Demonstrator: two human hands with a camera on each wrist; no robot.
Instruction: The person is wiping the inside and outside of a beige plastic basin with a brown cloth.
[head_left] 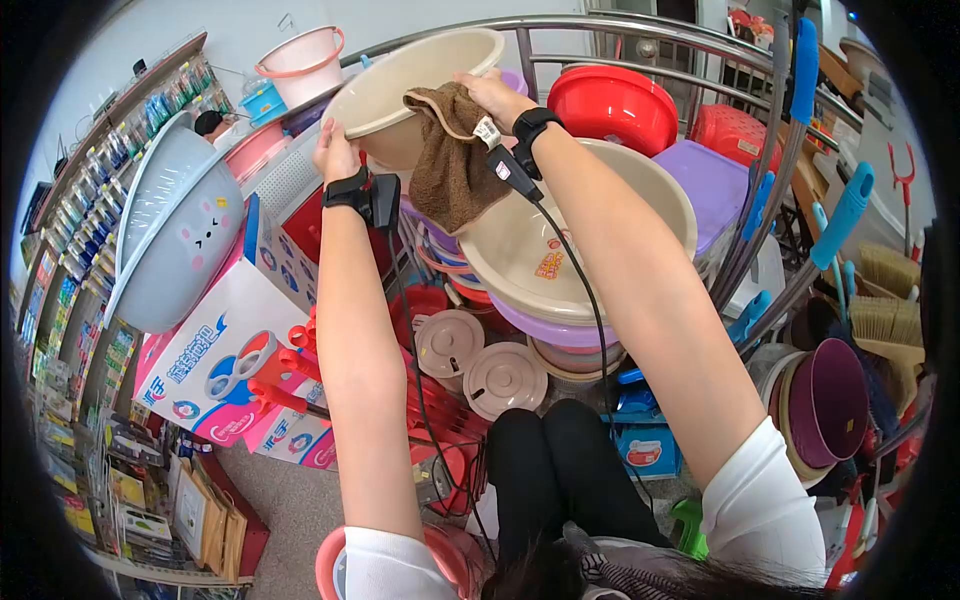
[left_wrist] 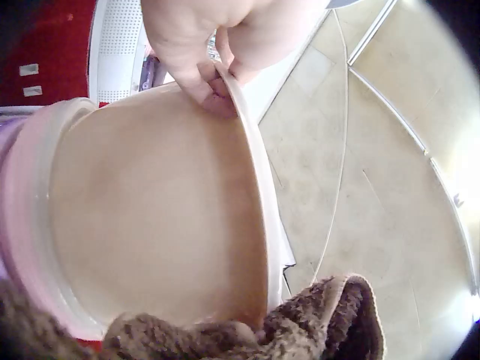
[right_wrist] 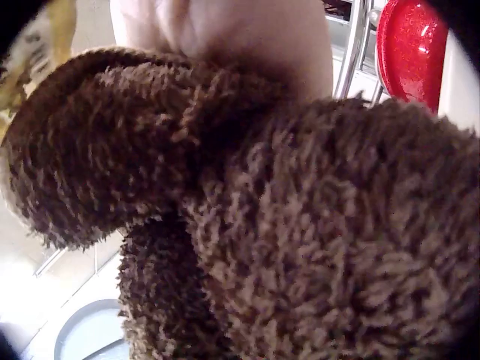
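Note:
A beige basin [head_left: 400, 85] is held up, tilted, at the top of the head view. The left hand [head_left: 338, 152] grips its near left rim; in the left wrist view the fingers of the left hand [left_wrist: 217, 52] pinch the rim of the basin [left_wrist: 157, 210]. At the basin's right side is the right hand [head_left: 497, 102], curled on a brown cloth [head_left: 452, 165] that hangs below it. The cloth [right_wrist: 322, 217] covers most of the right wrist view and hides the fingers of the right hand [right_wrist: 225, 30].
Below the hands stands a stack topped by a large beige basin [head_left: 520, 260]. Behind are a red basin [head_left: 612, 105] and a metal railing [head_left: 660, 38]. A grey-blue basin [head_left: 180, 235] leans at left on a printed box [head_left: 235, 350]. Blue-handled tools [head_left: 842, 215] rise at right.

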